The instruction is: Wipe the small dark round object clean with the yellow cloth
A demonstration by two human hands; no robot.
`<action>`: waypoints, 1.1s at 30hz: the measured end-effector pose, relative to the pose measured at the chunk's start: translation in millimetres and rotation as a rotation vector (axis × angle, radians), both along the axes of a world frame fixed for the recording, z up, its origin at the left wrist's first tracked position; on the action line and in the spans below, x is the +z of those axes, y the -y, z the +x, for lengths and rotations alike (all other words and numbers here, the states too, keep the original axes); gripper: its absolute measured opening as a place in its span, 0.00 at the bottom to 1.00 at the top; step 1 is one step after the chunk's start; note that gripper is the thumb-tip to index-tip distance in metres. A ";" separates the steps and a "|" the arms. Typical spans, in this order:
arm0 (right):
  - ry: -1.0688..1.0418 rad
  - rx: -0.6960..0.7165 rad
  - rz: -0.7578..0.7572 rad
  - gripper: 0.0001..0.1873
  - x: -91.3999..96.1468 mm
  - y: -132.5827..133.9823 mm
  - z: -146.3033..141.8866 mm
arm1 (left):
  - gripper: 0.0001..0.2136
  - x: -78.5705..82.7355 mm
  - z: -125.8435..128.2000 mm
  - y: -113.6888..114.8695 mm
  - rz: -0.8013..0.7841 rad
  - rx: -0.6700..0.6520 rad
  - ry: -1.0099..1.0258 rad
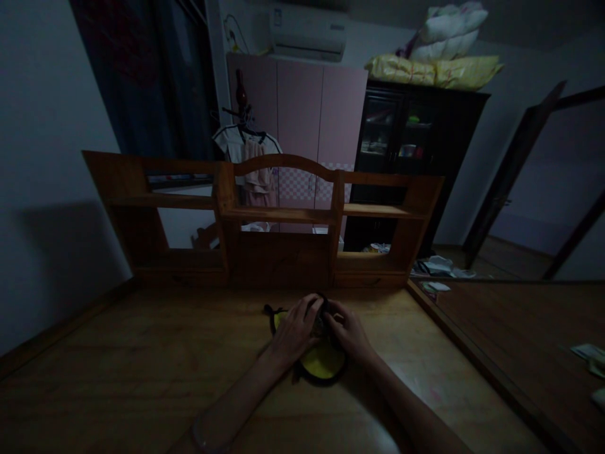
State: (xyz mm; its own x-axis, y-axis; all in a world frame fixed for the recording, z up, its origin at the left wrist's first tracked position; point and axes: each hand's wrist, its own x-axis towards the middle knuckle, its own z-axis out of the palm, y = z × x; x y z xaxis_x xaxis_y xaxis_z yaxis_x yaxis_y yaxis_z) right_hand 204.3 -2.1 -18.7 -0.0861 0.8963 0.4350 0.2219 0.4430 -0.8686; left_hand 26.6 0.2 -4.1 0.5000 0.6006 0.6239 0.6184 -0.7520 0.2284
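A yellow, soft-looking item with dark edging [324, 360] lies on the wooden surface in front of me, its exact kind hard to make out in the dim light. My left hand [295, 328] is bent over its upper middle, fingers curled and closed on the dark edge. From the other side my right hand [348, 329] pinches the same dark part, close to the left fingertips. Between the hands there is a small darker or greyish patch that I cannot identify. One yellow end with a dark tip sticks out to the left, behind my left hand.
A wooden shelf unit [278, 216] with drawers stands along the far edge of the wooden surface [155, 372]. A raised wooden rail [466, 350] borders the right side. Beyond are a pink wardrobe [300, 113], a dark cabinet [425, 145] and hanging clothes [258, 164].
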 end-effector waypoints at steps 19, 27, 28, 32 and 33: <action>-0.192 -0.066 -0.127 0.20 27.8 2.9 17.3 | 0.36 -3.3 4.7 0.8 0.057 0.118 0.128; -0.158 -0.057 -0.278 0.20 21.7 -2.6 17.2 | 0.37 -7.3 5.6 -0.5 0.087 0.080 0.090; -0.125 -0.085 -0.294 0.20 20.2 -3.3 16.7 | 0.37 -7.5 5.5 -0.6 0.088 0.076 0.082; -0.027 -0.163 -0.277 0.20 15.5 -3.8 13.6 | 0.37 -6.9 4.9 -0.5 0.088 0.072 0.074; -0.019 -0.158 -0.282 0.20 15.5 -3.2 12.9 | 0.37 -6.7 4.8 -0.6 0.088 0.072 0.073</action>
State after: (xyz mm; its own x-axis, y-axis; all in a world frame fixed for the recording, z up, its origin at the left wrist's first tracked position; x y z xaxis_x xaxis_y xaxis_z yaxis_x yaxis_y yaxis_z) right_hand 217.2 1.1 -3.2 0.0700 0.9833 0.1680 0.2510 0.1457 -0.9570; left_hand 31.4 0.8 -10.8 0.4087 0.5749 0.7088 0.6560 -0.7250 0.2098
